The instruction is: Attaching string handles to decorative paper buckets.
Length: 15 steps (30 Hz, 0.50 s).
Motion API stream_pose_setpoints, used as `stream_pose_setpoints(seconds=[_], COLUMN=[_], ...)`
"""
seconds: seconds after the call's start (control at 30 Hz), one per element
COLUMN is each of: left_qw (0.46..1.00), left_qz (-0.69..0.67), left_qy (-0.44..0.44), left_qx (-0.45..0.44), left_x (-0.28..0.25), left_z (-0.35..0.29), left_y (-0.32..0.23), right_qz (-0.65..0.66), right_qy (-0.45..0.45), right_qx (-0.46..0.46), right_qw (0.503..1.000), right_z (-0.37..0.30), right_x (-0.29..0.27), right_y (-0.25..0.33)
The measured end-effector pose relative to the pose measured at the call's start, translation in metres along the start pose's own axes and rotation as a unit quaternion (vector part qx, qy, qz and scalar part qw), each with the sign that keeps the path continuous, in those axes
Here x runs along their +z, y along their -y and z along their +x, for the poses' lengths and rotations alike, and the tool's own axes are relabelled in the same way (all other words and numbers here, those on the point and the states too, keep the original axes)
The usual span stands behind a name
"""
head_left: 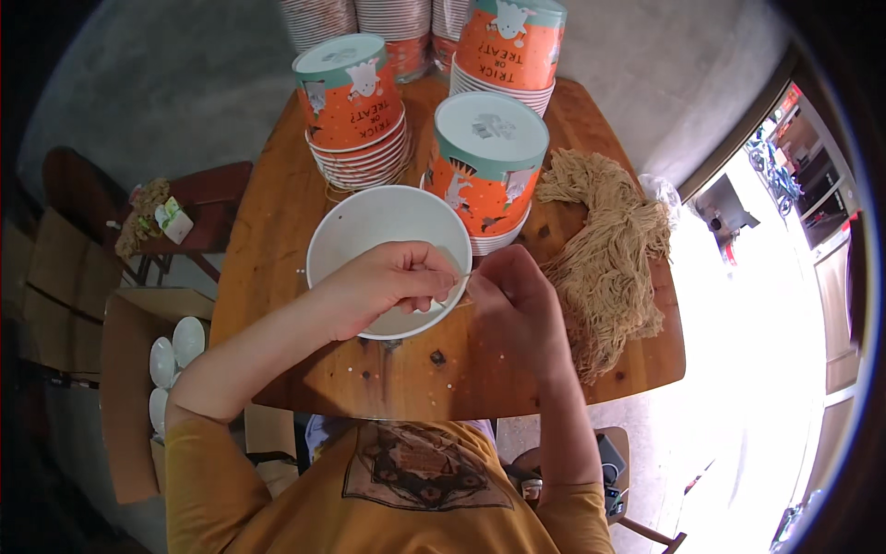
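Observation:
A white-lined bucket (369, 222) stands mouth up on the table in front of me. My left hand (397, 282) reaches over its mouth, with thumb and fingertips pinched on a thin pale cord (443, 303) at the right rim. Just outside that rim my right hand (519, 300) is closed, its fingertips meeting the left ones at the same cord. Most of the cord is hidden by my fingers. A large hank of tan cord (604, 258) lies on the table, right of my right hand.
Upturned orange buckets with green bases stand stacked behind: a left stack (346, 102), a nearer stack (484, 171) and a far one (510, 46). The wooden table (443, 379) has small white specks. A cardboard box (129, 388) with white containers (189, 342) sits at lower left.

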<state>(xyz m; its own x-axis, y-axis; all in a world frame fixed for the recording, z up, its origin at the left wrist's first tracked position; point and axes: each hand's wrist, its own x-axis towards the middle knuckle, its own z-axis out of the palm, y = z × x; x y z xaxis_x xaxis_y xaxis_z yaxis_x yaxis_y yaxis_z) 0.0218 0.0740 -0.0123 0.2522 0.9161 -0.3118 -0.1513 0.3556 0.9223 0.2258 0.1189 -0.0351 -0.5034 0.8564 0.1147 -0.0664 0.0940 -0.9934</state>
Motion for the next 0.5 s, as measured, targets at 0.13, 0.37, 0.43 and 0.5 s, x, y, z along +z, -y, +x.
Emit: stream_pose_setpoints(seconds=[0.13, 0.37, 0.43, 0.5], left_qw=[0.996, 0.994, 0.994, 0.995], left_qz=[0.086, 0.105, 0.102, 0.099], left_qy=[-0.025, -0.005, -0.005, -0.004], left_qx=[-0.001, 0.037, 0.026, 0.016], left_x=[0.007, 0.012, 0.009, 0.008], left_z=[0.001, 0.004, 0.005, 0.007], left_y=[-0.003, -0.001, -0.003, -0.004], right_qz=[-0.037, -0.084, -0.137, -0.189], right_qy=[0.106, 0.029, 0.003, -0.024], right_qx=[-0.009, -0.009, -0.053, -0.097], right_qw=[0.994, 0.996, 0.989, 0.977], right_z=[0.013, 0.032, 0.024, 0.018], right_x=[-0.007, -0.009, -0.011, -0.015], right_y=[0.034, 0.019, 0.013, 0.005])
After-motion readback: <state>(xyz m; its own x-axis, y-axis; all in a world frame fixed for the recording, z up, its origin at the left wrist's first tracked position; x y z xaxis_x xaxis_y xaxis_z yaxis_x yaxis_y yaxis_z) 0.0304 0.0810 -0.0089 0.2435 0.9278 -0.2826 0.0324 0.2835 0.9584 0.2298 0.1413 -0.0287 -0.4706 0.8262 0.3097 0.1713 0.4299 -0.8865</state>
